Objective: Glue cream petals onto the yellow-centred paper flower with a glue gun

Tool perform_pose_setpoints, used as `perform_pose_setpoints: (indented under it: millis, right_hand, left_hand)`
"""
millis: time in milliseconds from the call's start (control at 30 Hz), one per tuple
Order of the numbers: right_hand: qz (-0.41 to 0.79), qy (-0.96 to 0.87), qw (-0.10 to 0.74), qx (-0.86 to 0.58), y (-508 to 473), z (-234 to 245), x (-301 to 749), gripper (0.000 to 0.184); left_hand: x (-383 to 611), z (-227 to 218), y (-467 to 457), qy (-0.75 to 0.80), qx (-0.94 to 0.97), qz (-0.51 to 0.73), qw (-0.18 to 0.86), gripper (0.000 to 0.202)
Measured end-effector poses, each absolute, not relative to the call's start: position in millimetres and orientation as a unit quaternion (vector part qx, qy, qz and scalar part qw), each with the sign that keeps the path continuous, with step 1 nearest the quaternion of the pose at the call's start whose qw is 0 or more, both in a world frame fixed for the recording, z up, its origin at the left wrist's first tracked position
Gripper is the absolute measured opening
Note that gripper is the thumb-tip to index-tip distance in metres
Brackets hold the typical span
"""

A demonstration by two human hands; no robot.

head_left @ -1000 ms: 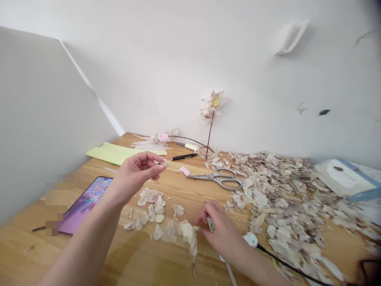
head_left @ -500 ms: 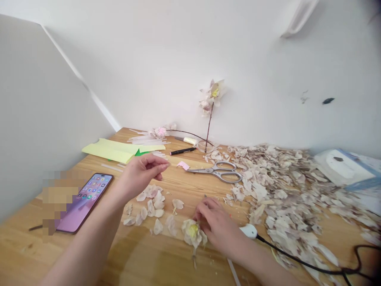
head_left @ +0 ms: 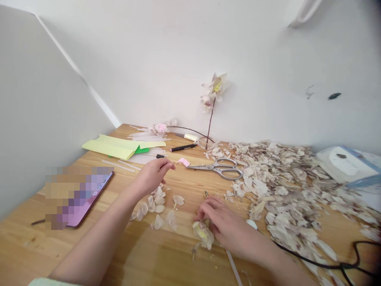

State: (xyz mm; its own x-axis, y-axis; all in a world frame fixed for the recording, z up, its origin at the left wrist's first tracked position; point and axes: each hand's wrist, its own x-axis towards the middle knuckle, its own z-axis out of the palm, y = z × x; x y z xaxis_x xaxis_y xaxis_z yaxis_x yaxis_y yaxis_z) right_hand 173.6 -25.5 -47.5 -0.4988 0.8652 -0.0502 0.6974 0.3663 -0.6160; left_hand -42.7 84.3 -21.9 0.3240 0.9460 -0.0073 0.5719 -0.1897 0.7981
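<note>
My left hand (head_left: 154, 174) is raised over the middle of the table, thumb and fingers pressed together; whatever they pinch, if anything, is too small to make out. Below it lie several loose pale petals (head_left: 159, 220). My right hand (head_left: 218, 220) has its fingers curled, its thumb side against a pale flower (head_left: 204, 234) with a yellow centre, gripping it low over the wood. Partly hidden under that hand is a white corded tool (head_left: 251, 224), which looks like a glue gun. A translucent stick (head_left: 233, 266) pokes out below the wrist.
Scissors (head_left: 220, 167), a pink scrap (head_left: 183, 161) and a black marker (head_left: 183, 147) lie ahead. A big petal heap (head_left: 285, 190) covers the right side. A flower stem (head_left: 210, 119) stands by the wall. Yellow paper (head_left: 113, 147) and a phone (head_left: 89, 202) are left; a black cord (head_left: 306, 260) crosses right.
My left hand has moved slightly right and lower, its fingers still together. The flower has shifted right and tilted with my right hand. The view has moved a little.
</note>
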Motion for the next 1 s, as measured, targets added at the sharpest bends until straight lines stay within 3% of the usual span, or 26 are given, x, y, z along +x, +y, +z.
perform_pose_setpoints:
  millis: [233,333,500,700,933,1000]
  right_hand:
    - [0.217,-0.824,0.150,-0.501,-23,-58,162,0.043]
    - [0.186,-0.819,0.155,-0.520,-23,-64,159,0.036]
    - [0.282,-0.797,0.176,-0.505,-25,-63,162,0.033]
    - [0.400,-0.749,0.189,-0.493,-26,-46,172,0.032]
    - [0.419,-0.707,0.253,-0.510,-22,-36,182,0.024]
    - [0.424,-0.685,0.285,-0.519,-19,-33,184,0.021]
  left_hand:
    - [-47,-18,85,0.519,0.742,0.263,0.333,0.027]
    - [-54,-12,85,0.501,0.761,0.281,0.301,0.026]
    - [-73,-4,90,0.544,0.736,0.285,0.286,0.030]
    - [-96,-18,88,0.617,0.736,0.182,0.210,0.043]
    - [-100,-34,81,0.518,0.823,0.105,0.209,0.015]
    - [-98,-33,79,0.466,0.850,0.093,0.225,0.019]
